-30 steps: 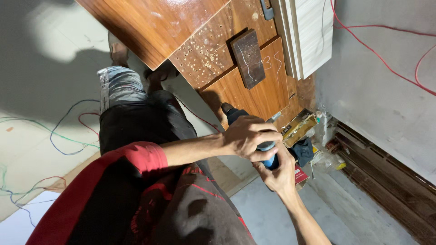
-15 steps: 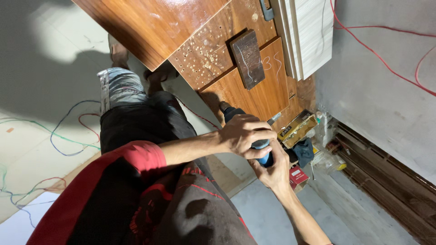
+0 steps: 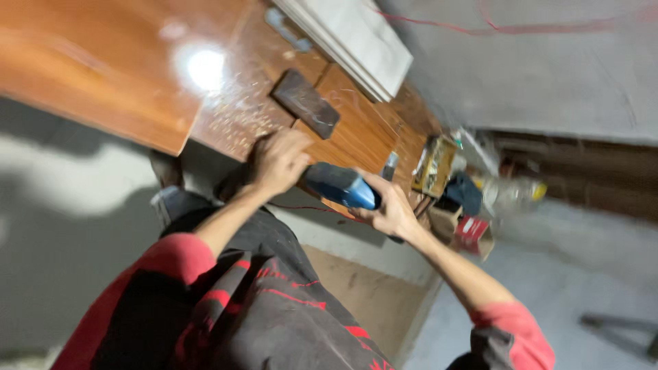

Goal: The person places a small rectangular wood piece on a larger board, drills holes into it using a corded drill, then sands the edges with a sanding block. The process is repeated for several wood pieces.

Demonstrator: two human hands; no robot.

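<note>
Against the edge of the wooden door (image 3: pixel 123 75), I see one blue power tool (image 3: pixel 339 185) held between my two hands. My left hand (image 3: pixel 277 161) curls its fingers over the tool's front end; my right hand (image 3: pixel 391 209) wraps around its rear grip. One dark block (image 3: pixel 305 103) lies on the sawdust-strewn wood above, and one red box (image 3: pixel 473 231) sits to the right.

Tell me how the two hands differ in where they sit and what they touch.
The left hand lies on the brown wooden panel near the dark plate; the right hand is lower, off the panel. The left hand touches the front of the blue power tool, the right hand cups its rear. Both hands are on the tool.
</note>
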